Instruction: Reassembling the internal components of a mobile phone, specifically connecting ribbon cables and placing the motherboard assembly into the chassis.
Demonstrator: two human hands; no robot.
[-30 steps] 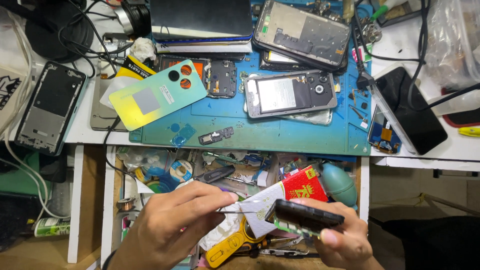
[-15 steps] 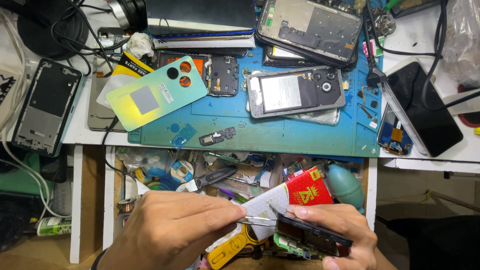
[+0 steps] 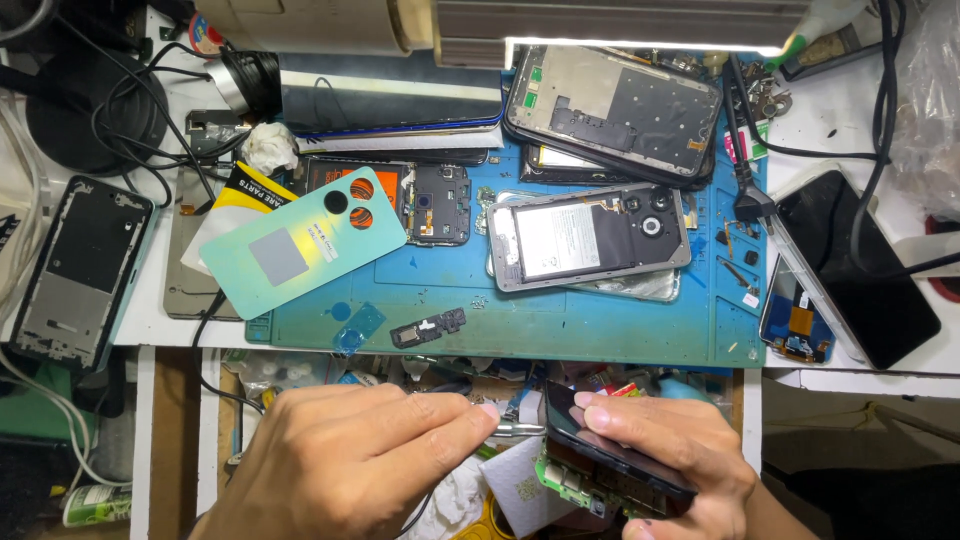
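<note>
- Left hand [image 3: 350,460], fingers pinched shut on thin tweezers [image 3: 515,429], tip touching the phone [image 3: 610,450].
- Right hand [image 3: 670,460] grips that dark phone above the open drawer [image 3: 480,385].
- Drawer holds cluttered small parts, packets, and tools.

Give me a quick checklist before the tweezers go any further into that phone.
1. Right hand grips the dark phone by its edges: ok.
2. Left hand pinches the metal tweezers firmly: ok.
3. Tweezer tip position at the phone's edge: cannot tell, hidden by the fingers.
4. Phone supported on a surface: not ok, it is held in the air over the cluttered drawer.
5. Green circuit board under the phone kept off the tweezers: ok, apart.
6. Blue work mat has bare space to set the phone down: ok.
</note>
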